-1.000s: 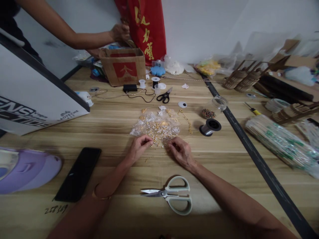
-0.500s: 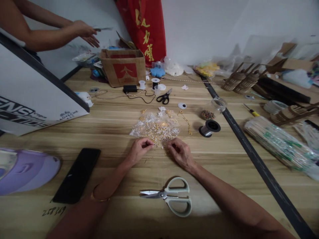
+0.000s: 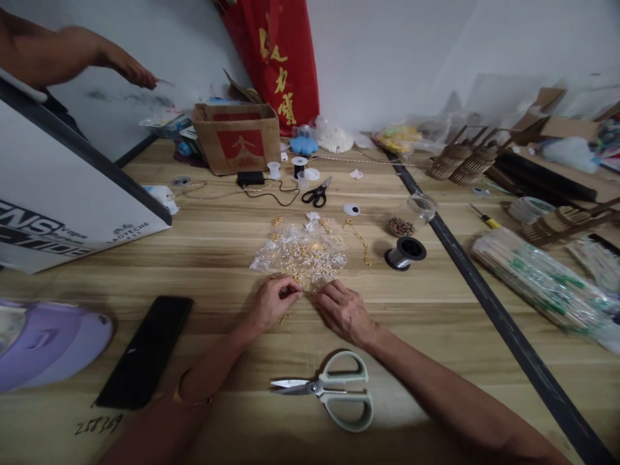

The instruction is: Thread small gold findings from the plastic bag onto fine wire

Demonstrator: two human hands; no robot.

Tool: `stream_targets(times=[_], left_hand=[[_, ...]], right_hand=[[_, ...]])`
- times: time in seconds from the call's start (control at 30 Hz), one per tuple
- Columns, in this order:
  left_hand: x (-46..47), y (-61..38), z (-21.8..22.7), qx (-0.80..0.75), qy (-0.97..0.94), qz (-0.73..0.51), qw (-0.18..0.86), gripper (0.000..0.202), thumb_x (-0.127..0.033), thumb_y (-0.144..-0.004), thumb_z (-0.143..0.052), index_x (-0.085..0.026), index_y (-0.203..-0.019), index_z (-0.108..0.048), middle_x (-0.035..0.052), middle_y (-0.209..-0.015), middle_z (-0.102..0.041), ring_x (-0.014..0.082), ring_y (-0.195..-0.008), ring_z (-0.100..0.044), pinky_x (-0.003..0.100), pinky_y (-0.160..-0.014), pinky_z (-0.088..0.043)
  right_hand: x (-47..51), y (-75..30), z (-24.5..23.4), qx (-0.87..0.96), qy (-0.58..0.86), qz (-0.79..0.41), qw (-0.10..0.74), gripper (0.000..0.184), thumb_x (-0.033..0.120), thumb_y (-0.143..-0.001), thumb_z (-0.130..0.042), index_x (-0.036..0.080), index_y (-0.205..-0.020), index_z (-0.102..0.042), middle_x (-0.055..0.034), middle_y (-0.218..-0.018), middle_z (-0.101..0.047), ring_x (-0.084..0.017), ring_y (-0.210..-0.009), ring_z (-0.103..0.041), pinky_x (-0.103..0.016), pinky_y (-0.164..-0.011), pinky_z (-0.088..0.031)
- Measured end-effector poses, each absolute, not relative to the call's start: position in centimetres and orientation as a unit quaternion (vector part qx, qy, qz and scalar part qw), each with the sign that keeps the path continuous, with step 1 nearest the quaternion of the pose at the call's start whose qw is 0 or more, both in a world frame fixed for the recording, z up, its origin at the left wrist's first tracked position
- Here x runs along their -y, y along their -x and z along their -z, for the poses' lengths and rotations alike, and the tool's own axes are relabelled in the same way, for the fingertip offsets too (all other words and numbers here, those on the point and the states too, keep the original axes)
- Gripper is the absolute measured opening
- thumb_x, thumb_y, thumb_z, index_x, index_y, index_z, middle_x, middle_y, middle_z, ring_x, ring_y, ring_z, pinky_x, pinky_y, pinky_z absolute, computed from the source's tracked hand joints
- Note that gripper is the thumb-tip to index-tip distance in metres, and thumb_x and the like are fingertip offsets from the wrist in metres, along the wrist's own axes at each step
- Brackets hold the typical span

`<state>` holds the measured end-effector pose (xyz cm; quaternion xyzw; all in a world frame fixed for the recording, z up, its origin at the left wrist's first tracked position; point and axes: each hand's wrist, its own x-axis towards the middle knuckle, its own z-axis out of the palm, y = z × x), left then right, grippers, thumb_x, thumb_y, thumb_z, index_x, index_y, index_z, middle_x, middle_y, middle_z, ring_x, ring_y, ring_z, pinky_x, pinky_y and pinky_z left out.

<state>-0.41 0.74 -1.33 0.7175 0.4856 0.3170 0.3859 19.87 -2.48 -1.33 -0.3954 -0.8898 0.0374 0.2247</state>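
Small gold and silver jewelry findings lie heaped on clear plastic bags in the middle of the wooden table. At the near left edge of this heap, my left hand pinches thumb and forefinger together on something too small to name. My right hand is beside it, palm down, its fingers drawn together and their tips hidden from me. A short piece of gold chain rests just below my left hand. Closer to me lie scissors with pale green handles, blades pointing left. A longer gold chain lies right of the heap.
Right of the heap stand a wire spool and a tipped jar of beads. Black scissors lie farther back. A phone and purple visor are at left. Beyond the white box, another person's hand holds a thin tool.
My right hand has moved left, closer to my left hand, and its fingers have turned downward. The other person's hand has moved left and lower. The view has shifted slightly.
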Motion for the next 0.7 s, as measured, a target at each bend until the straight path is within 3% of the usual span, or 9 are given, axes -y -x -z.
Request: stream_targets(times=[0.33,0.7], left_hand=[[-0.2,-0.8,-0.1,-0.47,-0.765,-0.272,0.345,0.011,-0.012,-0.076,-0.057,-0.019,-0.074,-0.065,0.0026,-0.074,-0.067,0.0173,-0.072,-0.059,0.028,-0.071,-0.045],[-0.6,-2.1,-1.3,-0.457,-0.844,-0.152,0.235,0.012,-0.009,-0.075,-0.058,-0.019,-0.077,-0.064,0.0054,-0.079,-0.066,0.0222,-0.079,-0.059,0.032,-0.075,-0.041]], right_hand=[[2.1,-20.0,1.2,0.866,0.436,-0.047,0.242,0.019,0.021,-0.093,-0.043,0.019,-0.084,-0.06,-0.0073,-0.08,-0.059,-0.02,-0.079,-0.049,-0.03,-0.067,-0.039],[1.4,-20.8,1.8,0.803,0.472,-0.148,0.333,0.015,0.022,-0.092,-0.045,0.019,-0.083,-0.057,-0.0055,-0.08,-0.059,-0.018,-0.077,-0.053,-0.028,-0.068,-0.043]])
